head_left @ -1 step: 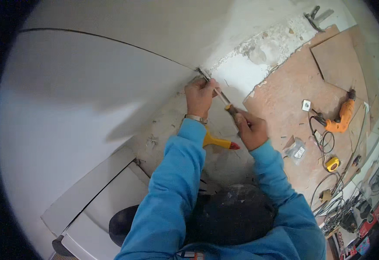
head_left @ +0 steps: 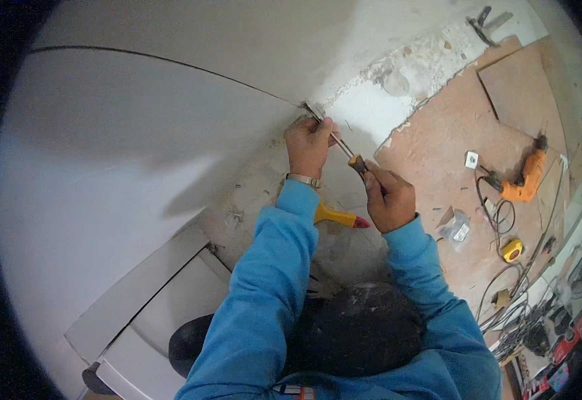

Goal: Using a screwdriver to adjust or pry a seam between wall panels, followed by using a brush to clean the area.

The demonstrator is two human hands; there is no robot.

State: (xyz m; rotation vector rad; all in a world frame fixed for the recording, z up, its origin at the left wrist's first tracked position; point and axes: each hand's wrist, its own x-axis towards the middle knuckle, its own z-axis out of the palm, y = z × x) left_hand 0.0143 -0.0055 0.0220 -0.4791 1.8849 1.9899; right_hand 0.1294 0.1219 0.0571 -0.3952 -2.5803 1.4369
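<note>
The fingers of our left hand [head_left: 306, 153] are nearly closed, thumb against the others, around the metal shaft of a screwdriver [head_left: 341, 145]; how hard they press we cannot tell. Our right hand [head_left: 392, 200] curls round its dark-and-yellow handle, to the lower right of those fingers. So the screwdriver runs from one grip to the other, its tip just beyond the left fingertips, where the dark seam [head_left: 191, 65] ends.

We judge that the tip could skid off that spot if our right hand pushes out of line with the shaft, and it could then scratch the white panel [head_left: 137, 120] to the left of the left fingers. Because those fingers sit so near the tip, a sudden slip could also drag the metal across them.

The screwdriver points away from our body and leftward, tip foremost. Its long axis slants from the handle in the right fingers, past the left thumb, to the tip. How steeply it leans into the surface, we cannot tell.
</note>
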